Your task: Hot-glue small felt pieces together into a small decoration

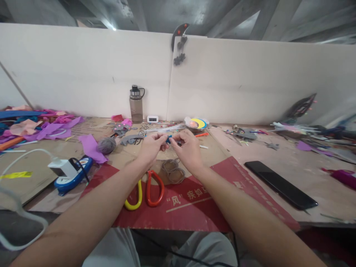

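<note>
Between my fingertips, above the middle of the cardboard, is a small blue piece [168,139], too small to make out in detail. My left hand [152,148] pinches it from the left with closed fingers. From the other side my right hand [187,149] pinches it too, thumb against forefinger. Just below the hands lies a loose coil of grey-brown cord [174,172]. Scissors with one red and one yellow handle [155,189] rest under my left wrist, their blades hidden by the hand. A ball of grey yarn [106,145] sits to the left.
A blue power strip [73,176] with a white plug stands at left, near purple felt [93,148]. A water bottle [136,105] and a small clock [152,119] are by the partition. At right lies a black phone [280,184]. A bowl [197,125] stands behind my hands.
</note>
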`<act>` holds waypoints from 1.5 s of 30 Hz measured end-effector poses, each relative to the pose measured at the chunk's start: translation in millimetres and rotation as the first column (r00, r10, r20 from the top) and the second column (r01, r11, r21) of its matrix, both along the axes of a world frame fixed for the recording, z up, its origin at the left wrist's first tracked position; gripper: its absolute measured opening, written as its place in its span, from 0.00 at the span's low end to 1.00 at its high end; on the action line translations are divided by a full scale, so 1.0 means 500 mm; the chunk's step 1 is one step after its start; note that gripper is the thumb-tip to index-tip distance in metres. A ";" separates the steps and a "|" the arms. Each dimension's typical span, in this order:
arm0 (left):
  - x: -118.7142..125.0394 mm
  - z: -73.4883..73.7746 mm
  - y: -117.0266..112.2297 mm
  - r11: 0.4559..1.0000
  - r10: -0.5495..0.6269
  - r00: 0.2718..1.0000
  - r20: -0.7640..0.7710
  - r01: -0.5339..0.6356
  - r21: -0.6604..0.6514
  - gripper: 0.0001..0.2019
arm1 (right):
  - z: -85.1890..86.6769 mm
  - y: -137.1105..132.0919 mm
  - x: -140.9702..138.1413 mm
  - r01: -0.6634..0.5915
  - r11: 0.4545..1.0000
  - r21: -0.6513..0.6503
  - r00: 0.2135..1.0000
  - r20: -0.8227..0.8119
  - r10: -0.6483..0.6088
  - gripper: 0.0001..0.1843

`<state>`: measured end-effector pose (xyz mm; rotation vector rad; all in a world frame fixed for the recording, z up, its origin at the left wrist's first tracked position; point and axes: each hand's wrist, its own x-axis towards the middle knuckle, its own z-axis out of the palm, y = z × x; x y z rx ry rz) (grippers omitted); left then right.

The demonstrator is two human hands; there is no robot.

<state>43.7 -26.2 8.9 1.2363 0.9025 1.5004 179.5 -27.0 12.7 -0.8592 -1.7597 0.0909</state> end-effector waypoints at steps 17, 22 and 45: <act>0.001 0.010 -0.010 0.995 -0.101 0.994 0.048 0.100 0.022 0.05 | 0.003 0.006 -0.003 0.084 0.993 -0.088 0.996 -0.016 -0.086 0.07; -0.005 0.007 0.000 0.992 -0.119 0.992 0.046 0.121 -0.028 0.07 | 0.000 0.006 0.000 0.076 0.996 -0.046 0.997 0.022 -0.075 0.07; -0.017 0.010 0.003 0.997 0.056 0.981 -0.187 -0.045 0.061 0.09 | 0.008 0.011 0.011 -0.087 0.970 -0.226 0.995 -0.069 0.073 0.07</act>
